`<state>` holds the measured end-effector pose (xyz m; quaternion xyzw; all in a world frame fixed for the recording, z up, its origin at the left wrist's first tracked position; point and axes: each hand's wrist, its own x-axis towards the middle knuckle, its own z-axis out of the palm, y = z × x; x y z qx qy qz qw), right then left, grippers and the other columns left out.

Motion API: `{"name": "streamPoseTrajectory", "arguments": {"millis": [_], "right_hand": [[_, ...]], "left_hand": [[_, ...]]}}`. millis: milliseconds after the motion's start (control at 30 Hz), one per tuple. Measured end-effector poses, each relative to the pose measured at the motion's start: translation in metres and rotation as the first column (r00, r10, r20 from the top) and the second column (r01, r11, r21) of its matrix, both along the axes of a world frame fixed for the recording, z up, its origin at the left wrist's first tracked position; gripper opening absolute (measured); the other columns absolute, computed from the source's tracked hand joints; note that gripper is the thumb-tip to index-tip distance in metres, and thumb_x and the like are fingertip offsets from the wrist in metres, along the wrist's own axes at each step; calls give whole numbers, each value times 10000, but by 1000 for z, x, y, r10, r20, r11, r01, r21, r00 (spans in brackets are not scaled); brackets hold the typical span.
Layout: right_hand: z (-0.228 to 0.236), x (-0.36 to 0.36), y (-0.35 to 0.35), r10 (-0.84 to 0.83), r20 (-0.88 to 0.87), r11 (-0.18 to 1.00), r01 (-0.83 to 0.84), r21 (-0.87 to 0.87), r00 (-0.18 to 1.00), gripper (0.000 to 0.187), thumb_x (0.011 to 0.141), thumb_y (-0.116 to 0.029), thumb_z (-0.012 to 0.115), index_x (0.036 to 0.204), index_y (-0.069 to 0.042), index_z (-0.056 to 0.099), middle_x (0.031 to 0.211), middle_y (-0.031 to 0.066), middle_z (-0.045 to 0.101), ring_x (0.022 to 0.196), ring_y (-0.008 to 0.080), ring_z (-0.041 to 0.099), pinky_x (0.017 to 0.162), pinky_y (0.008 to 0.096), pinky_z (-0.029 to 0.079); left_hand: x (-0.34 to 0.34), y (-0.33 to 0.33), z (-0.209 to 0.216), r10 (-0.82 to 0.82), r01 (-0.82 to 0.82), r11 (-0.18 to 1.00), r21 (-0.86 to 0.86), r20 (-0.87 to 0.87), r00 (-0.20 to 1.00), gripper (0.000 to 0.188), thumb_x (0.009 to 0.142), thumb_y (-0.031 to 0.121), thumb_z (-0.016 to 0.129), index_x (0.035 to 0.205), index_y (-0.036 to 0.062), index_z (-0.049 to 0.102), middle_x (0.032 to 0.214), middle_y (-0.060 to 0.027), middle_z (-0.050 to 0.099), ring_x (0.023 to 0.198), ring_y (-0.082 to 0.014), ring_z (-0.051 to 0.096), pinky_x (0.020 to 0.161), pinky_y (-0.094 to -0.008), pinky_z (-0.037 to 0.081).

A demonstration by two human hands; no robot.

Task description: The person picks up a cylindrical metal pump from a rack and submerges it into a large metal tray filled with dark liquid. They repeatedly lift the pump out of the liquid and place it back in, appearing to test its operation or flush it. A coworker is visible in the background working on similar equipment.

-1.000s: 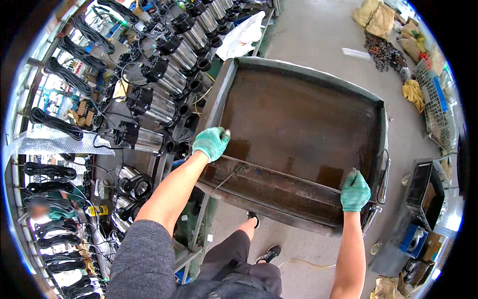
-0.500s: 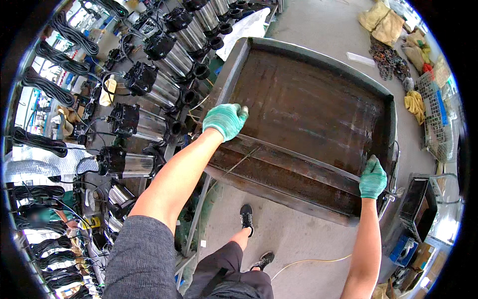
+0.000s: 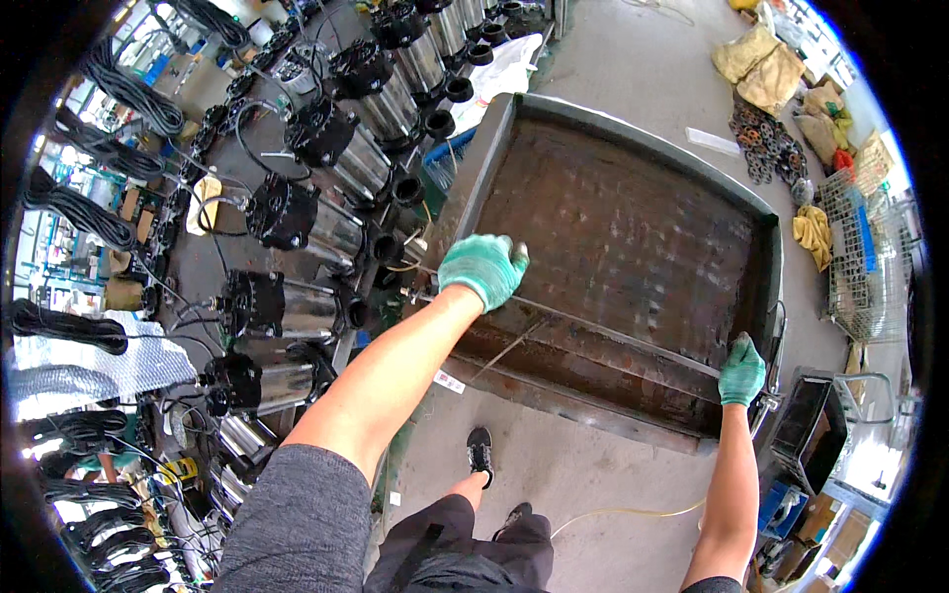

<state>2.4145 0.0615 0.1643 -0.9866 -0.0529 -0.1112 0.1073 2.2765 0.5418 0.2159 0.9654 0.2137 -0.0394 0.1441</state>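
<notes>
A large dark metal trough (image 3: 623, 227), shallow and rectangular with raised sides, lies in front of me. A thin metal bar (image 3: 613, 334) runs across its nearer part from left to right. My left hand (image 3: 482, 269), in a green glove, is closed around the bar towards its left end, fingers curled over it. My right hand (image 3: 741, 374), gloved the same, is closed at the bar's right end beside the trough's right wall. A thin rod (image 3: 509, 348) slants across the near section. The palms hide the exact grip.
Steel-bodied pumps (image 3: 287, 303) with black heads stand in a row along the left, with coiled black cables (image 3: 74, 208) beyond. At right are a wire basket (image 3: 860, 257), a dark open bin (image 3: 813, 430), sacks (image 3: 761, 64) and a heap of metal rings (image 3: 761, 143). A thin hose (image 3: 613, 514) crosses the floor.
The view has shifted, so the trough and pumps sit slightly lower in it. Both hands keep their hold on the bar. A white label on the trough's near left side now shows.
</notes>
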Motion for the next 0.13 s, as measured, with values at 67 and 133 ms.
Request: {"name": "streamPoseTrajectory", "arguments": {"millis": [67, 133], "right_hand": [[1, 6, 2, 13, -6, 1000, -13, 18, 1000, 470, 1045, -470, 479, 1121, -107, 768, 906, 226, 730, 824, 424, 709, 753, 522, 548], [-13, 10, -12, 41, 13, 997, -42, 69, 999, 472, 1038, -478, 496, 1160, -107, 761, 925, 221, 736, 850, 410, 717, 773, 507, 553]], "left_hand": [[3, 0, 1, -5, 5, 1000, -7, -70, 998, 449, 1010, 446, 485, 955, 77, 734, 1012, -194, 734, 980, -398, 692, 893, -514, 538], [6, -1, 5, 9, -10, 1000, -11, -113, 994, 455, 1009, 450, 483, 980, 78, 745, 1034, -203, 735, 1006, -383, 697, 920, -500, 536]]}}
